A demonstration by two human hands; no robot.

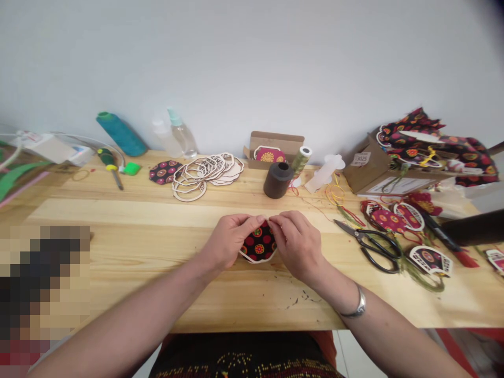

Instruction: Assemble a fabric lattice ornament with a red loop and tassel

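Note:
A black fabric piece (259,247) with red and orange flower motifs and a pale scalloped rim is held low over the middle of the table. My left hand (232,236) grips its left side, thumb on top. At its upper right edge, my right hand (298,239) pinches with thumb and forefinger close together. Both sets of fingertips nearly meet at the top of the piece. Whether a thread or needle is between the right fingers is too small to make out. Dark thread scraps (303,298) lie near my right wrist.
Behind the hands stand a black thread cone (277,181), thin wooden frames (208,173) and a small cardboard box (275,139). Black-handled scissors (378,249) and finished-looking patterned pieces (429,261) lie right, before a larger box (368,165). A screwdriver (110,165) and teal thread cone (122,134) are left.

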